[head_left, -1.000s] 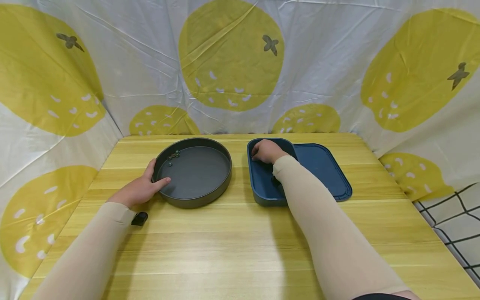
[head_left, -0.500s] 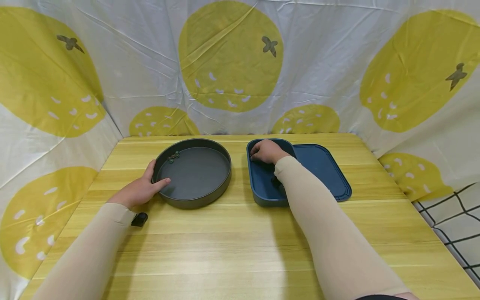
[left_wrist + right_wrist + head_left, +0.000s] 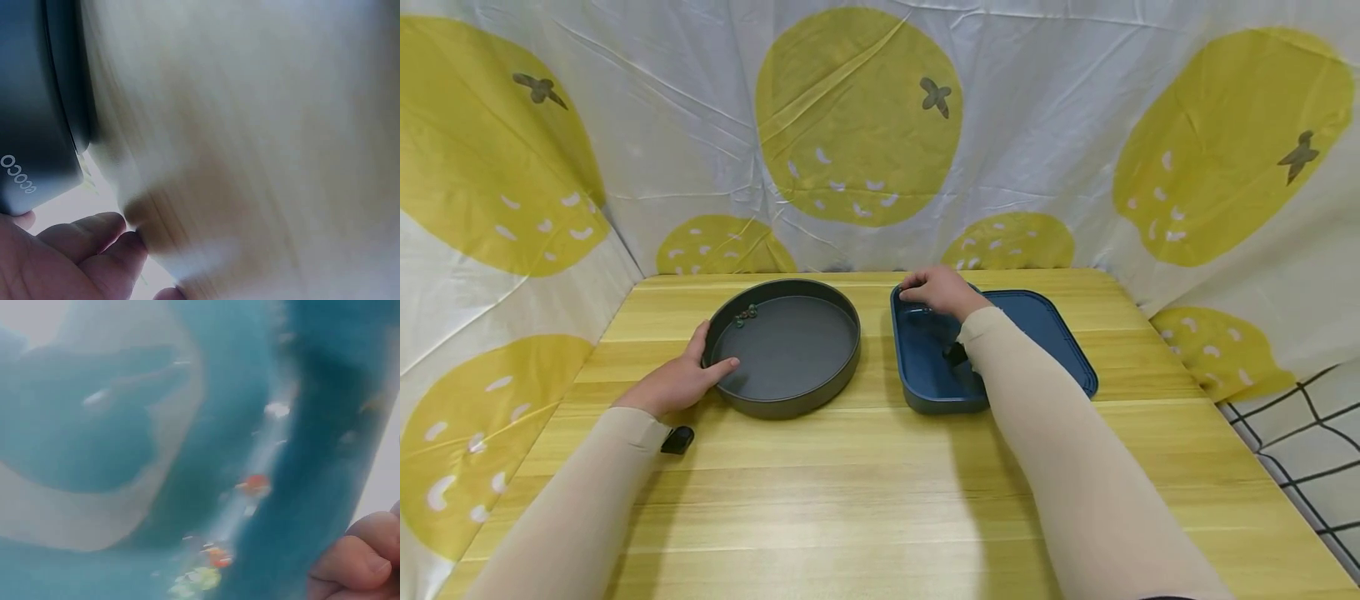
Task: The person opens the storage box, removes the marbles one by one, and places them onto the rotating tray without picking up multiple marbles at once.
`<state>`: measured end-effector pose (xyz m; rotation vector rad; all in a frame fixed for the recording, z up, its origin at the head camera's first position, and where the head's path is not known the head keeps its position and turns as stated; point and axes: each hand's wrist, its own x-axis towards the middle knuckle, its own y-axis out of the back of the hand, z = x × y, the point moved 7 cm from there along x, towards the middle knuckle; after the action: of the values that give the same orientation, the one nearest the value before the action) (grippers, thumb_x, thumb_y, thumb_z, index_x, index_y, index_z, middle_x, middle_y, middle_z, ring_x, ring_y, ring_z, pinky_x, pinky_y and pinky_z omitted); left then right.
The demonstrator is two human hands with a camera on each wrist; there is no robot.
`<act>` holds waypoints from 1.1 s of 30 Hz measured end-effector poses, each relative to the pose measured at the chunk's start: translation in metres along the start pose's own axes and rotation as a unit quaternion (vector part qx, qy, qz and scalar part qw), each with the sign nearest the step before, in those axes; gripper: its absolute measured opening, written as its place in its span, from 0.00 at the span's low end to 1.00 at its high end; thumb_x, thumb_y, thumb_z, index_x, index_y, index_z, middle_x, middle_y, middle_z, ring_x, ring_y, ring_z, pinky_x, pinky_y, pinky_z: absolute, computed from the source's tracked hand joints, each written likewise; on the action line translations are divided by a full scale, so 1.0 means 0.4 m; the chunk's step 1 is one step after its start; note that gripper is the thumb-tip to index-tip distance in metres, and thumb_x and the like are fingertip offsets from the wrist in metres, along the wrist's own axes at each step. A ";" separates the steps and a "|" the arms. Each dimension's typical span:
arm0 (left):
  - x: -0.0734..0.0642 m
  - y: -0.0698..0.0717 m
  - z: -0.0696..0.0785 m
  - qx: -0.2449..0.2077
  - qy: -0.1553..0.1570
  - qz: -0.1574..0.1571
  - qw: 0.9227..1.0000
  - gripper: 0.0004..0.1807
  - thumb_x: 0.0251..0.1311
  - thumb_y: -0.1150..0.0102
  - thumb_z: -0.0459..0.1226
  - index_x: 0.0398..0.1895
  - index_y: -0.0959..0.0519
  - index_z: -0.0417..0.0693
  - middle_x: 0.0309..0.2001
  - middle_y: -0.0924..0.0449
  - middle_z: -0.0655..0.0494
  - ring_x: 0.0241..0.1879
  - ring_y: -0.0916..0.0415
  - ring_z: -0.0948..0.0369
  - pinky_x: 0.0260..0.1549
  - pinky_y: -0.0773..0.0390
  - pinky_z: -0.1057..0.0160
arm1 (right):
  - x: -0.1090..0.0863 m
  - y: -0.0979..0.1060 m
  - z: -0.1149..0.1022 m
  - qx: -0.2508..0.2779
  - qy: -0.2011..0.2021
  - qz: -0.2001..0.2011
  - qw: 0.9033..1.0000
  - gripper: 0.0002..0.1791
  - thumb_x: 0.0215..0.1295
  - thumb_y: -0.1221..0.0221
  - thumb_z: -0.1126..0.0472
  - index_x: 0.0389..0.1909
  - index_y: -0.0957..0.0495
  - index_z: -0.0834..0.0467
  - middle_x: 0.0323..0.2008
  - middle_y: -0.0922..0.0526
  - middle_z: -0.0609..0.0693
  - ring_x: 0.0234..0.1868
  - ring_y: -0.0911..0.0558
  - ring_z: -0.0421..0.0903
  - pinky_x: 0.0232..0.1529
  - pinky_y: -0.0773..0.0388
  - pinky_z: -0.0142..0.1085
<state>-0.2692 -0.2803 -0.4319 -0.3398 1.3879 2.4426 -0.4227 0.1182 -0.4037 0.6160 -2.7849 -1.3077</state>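
Observation:
My left hand (image 3: 679, 379) grips the left rim of a round dark grey pan (image 3: 782, 396), thumb over the edge and fingers outside. In the left wrist view the pan's side (image 3: 31, 125) bears the letters "ecoco". Several small glass marbles (image 3: 745, 316) lie at the pan's left inside. My right hand (image 3: 943, 292) is over the back left rim of a blue rectangular box (image 3: 936, 407), fingertips pinched on what looks like a small dark marble (image 3: 900, 289). In the right wrist view, blurred orange and green glints (image 3: 255, 484) show along the box's inner corner; my fingers (image 3: 362, 559) are curled at lower right.
A flat blue lid (image 3: 1037, 329) lies right of the box, partly behind the right forearm. Both containers stand toward the back of the wooden table (image 3: 835, 500). A curtain with yellow fruit prints (image 3: 857, 117) hangs close behind and at both sides.
My right hand has risen from inside the box to its back rim. The left hand stays on the pan. The marbles in the pan have rolled slightly closer together.

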 end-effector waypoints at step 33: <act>-0.003 -0.001 0.002 0.001 -0.002 0.001 1.000 0.60 0.76 0.60 0.69 0.82 0.86 0.48 0.80 0.57 0.20 0.70 0.33 0.26 0.64 0.29 0.31 | -0.015 -0.033 -0.165 -0.026 0.087 -0.096 0.991 0.22 0.78 0.39 0.51 0.69 0.19 0.50 0.76 0.29 0.53 0.65 0.21 0.54 0.61 0.23 0.50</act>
<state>-0.2679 -0.2795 -0.4313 -0.3337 1.3907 2.4425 -0.4016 0.0640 -0.3693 0.9666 -2.5977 -1.2817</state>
